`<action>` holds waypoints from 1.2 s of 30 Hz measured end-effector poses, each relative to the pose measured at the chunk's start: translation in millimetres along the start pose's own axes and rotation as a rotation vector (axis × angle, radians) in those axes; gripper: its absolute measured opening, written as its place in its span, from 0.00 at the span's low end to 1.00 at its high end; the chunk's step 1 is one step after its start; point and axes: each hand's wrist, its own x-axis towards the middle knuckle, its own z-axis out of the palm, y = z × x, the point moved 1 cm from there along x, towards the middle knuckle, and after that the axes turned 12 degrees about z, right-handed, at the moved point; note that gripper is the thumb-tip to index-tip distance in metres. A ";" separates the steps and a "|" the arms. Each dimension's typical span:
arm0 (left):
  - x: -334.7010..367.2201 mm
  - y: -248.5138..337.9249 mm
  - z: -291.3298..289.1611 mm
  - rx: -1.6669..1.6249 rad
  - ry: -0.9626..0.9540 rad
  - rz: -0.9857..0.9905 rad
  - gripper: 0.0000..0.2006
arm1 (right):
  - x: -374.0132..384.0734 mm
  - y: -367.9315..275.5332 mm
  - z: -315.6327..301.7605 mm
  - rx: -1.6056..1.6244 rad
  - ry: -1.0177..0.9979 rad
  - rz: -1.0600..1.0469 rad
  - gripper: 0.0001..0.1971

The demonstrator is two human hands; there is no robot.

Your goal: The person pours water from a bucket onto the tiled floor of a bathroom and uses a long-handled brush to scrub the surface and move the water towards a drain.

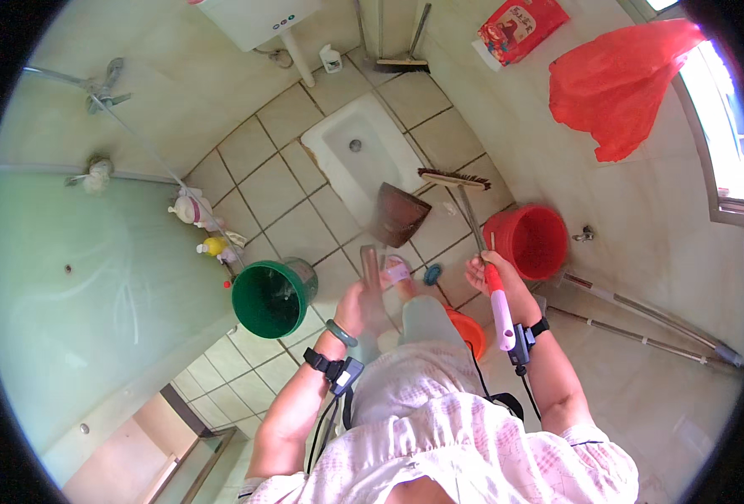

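Observation:
My left hand (353, 309) is closed round the upright handle of a dustpan (402, 215); the handle is smeared by motion. The dustpan's brown pan hangs by the near right edge of a white squat toilet (326, 134). In my right hand (506, 273) is a broom (500, 307) with a red and pink grip, its grey stick running forward. Dark bristles on the broom's head lie over the tiles right of the toilet, a little beyond the pan.
A green bucket (246, 296) stands at left, a red bucket (504, 225) at right, and an orange basin (470, 334) beside my leg. Bottles (212, 246) line the left wall. Another broom (401, 65) leans in the far corner. Poles (641, 312) lie along the right side.

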 end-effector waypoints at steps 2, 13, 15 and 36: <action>9.7 -1.2 3.4 0.077 -0.013 -0.002 0.16 | 7.7 -0.3 -32.2 0.040 0.007 -0.043 0.07; 75.6 -24.1 15.1 0.813 -0.278 0.323 0.09 | 2.1 5.2 -84.3 0.123 0.075 -0.032 0.08; 95.5 -34.0 2.6 0.810 -0.303 0.298 0.08 | 4.3 6.7 -93.3 0.121 0.057 -0.007 0.08; 169.3 118.8 28.5 1.166 -0.077 0.373 0.04 | 18.4 1.3 -105.6 0.357 -0.074 0.076 0.08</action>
